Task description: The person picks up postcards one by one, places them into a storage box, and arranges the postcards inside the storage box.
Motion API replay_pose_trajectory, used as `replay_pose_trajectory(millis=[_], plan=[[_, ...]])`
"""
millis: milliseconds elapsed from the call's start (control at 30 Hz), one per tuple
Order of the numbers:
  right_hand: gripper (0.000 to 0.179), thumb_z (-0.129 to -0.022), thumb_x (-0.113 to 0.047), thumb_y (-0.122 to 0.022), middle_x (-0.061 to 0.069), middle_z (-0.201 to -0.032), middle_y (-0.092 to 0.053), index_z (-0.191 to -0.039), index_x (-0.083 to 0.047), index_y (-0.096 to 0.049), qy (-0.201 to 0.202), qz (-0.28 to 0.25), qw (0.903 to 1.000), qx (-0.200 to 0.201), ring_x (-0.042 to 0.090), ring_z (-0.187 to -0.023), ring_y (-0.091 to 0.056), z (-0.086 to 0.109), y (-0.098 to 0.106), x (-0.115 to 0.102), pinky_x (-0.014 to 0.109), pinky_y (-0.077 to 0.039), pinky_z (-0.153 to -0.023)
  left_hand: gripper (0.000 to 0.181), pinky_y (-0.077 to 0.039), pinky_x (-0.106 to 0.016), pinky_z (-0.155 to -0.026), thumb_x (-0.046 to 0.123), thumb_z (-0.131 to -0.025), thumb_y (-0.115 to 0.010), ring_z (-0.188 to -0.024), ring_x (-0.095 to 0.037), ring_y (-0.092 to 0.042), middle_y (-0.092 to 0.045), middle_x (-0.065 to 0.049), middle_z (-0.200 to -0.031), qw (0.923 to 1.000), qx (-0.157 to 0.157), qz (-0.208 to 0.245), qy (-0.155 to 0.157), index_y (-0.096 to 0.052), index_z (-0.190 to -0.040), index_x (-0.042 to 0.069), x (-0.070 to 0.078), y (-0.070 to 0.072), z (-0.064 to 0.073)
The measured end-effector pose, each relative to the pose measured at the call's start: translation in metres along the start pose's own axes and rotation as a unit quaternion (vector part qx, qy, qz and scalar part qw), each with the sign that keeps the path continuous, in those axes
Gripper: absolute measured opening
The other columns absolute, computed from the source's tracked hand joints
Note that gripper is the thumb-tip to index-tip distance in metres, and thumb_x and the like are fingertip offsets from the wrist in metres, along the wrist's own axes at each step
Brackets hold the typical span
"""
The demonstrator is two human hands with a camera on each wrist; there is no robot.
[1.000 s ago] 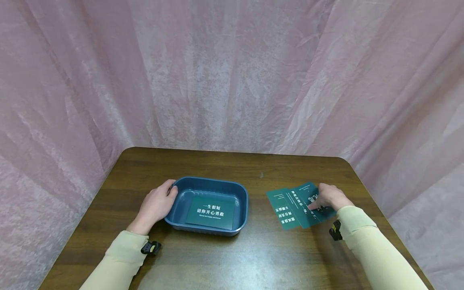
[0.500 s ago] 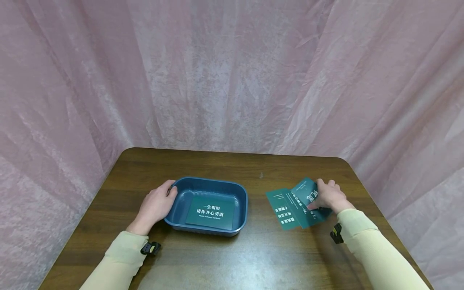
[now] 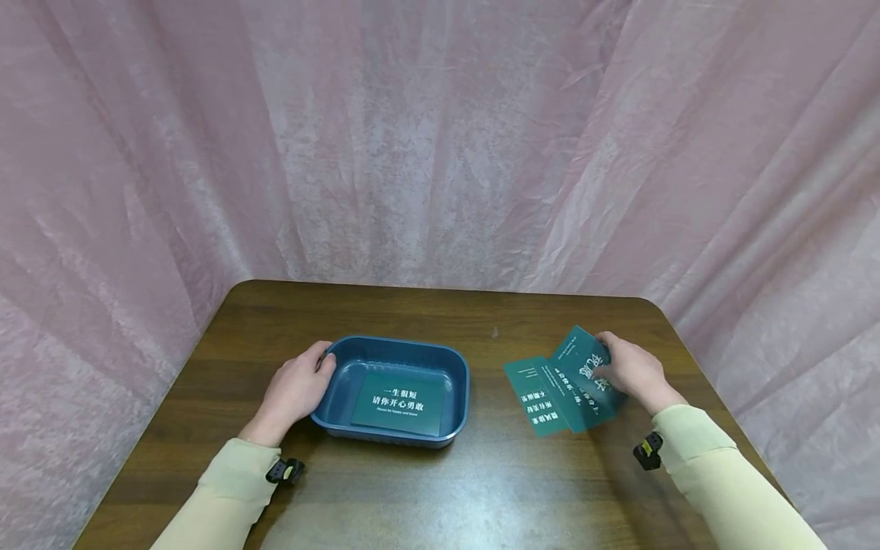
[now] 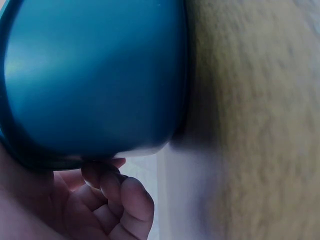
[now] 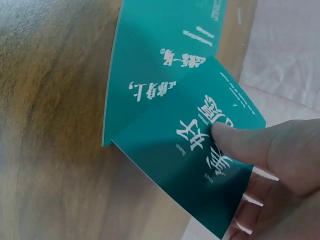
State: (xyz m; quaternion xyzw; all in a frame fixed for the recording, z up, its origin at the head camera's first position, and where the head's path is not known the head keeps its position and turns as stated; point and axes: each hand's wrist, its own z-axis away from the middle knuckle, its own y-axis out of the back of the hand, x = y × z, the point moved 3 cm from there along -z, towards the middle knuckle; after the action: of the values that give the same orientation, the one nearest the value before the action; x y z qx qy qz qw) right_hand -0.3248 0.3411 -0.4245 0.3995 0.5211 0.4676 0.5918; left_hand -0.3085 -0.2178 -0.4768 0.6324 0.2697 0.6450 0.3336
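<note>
My left hand [image 3: 294, 391] grips the left end of a blue rectangular plastic basin [image 3: 464, 389], thumb over the rim. In the left wrist view, its curled fingers [image 4: 136, 200] lie against the basin's outer side [image 4: 100, 80]. Flat inside the basin is a green card [image 3: 399, 416] with white lettering. At the right, my right hand [image 3: 638, 372] pinches another green card [image 3: 576, 351], the thumb on its printed face and the other fingers beneath. This card is tilted up, overlapping a second card [image 5: 145, 60]; a further green card [image 3: 532, 393] lies to the left.
The wooden table [image 3: 440, 496] has rounded far corners. A pink velvety curtain [image 3: 440, 153] hangs behind and around it. Black bands with small devices sit on both wrists, the left device [image 3: 285, 470] close above the table.
The right hand has taken hold of the top card at its right edge, turned it and lifted that edge; more of its print shows. The left hand and basin stay in place.
</note>
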Motion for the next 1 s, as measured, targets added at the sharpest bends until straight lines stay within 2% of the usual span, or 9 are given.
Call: replay_pose_trajectory(millis=[167, 400, 733, 1000], plan=[[0.052, -0.102, -0.013, -0.078, 0.035, -0.138, -0.066, -0.147, 0.004, -0.059, 0.002, 0.002, 1.0, 0.009, 0.053, -0.12, -0.067, 0.003, 0.004, -0.004, 0.067, -0.056, -0.089, 0.049, -0.054, -0.066, -0.101, 0.031, -0.118, -0.044, -0.119, -0.043, -0.068, -0.064, -0.027, -0.149, 1.0, 0.001, -0.001, 0.001, -0.054, -0.159, 0.005, 0.0, 0.0, 0.0], [0.053, -0.102, -0.013, -0.079, 0.034, -0.135, -0.067, -0.149, 0.0, -0.059, 0.018, -0.005, 0.9997, 0.018, 0.051, -0.115, -0.069, 0.003, 0.005, -0.01, 0.066, -0.057, -0.085, 0.048, -0.055, -0.066, -0.1, 0.03, -0.118, -0.045, -0.117, -0.042, -0.068, -0.065, -0.027, -0.148, 1.0, 0.003, -0.002, 0.0, -0.054, -0.159, 0.006, 0.0, -0.001, -0.001], [0.049, -0.102, -0.012, -0.079, 0.034, -0.133, -0.069, -0.146, 0.001, -0.062, 0.035, -0.011, 0.999, 0.027, 0.049, -0.112, -0.071, 0.004, 0.011, -0.017, 0.063, -0.058, -0.082, 0.049, -0.053, -0.068, -0.105, 0.03, -0.118, -0.044, -0.123, -0.046, -0.067, -0.063, -0.028, -0.15, 1.0, 0.004, -0.001, -0.002, -0.053, -0.159, 0.004, 0.0, -0.001, -0.001], [0.047, -0.105, -0.008, -0.073, 0.032, -0.134, -0.07, -0.149, 0.0, -0.06, 0.062, -0.029, 0.9974, 0.026, 0.047, -0.112, -0.071, 0.006, 0.019, -0.036, 0.065, -0.058, -0.087, 0.05, -0.053, -0.068, -0.105, 0.031, -0.118, -0.044, -0.123, -0.045, -0.067, -0.062, -0.028, -0.151, 1.0, -0.001, -0.001, 0.003, -0.052, -0.16, 0.004, -0.001, -0.001, -0.001]])
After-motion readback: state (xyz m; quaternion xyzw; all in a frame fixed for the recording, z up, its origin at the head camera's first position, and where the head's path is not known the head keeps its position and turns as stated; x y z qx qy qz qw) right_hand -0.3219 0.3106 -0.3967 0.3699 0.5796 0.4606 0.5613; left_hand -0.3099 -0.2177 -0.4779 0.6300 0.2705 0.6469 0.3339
